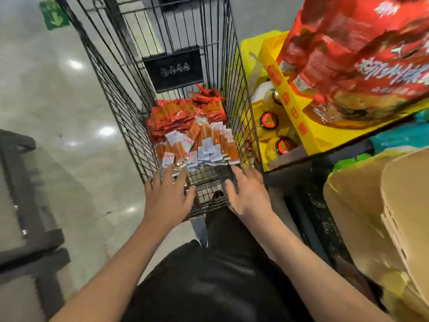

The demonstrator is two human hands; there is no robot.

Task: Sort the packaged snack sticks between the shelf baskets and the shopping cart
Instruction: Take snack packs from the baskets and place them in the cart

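Observation:
A black wire shopping cart stands in front of me. On its floor lie several orange snack sticks with white-and-silver ends, and behind them a heap of red snack packets. My left hand reaches over the cart's near rim with its fingers spread and straight, the fingertips at the silver ends of the nearest sticks. My right hand hovers beside it at the cart's near right corner, fingers extended and holding nothing.
Right of the cart a shelf holds a yellow display box with dark-lidded jars, large red snack bags above, and a cardboard box nearer me. A dark fixture stands on the shiny floor at left.

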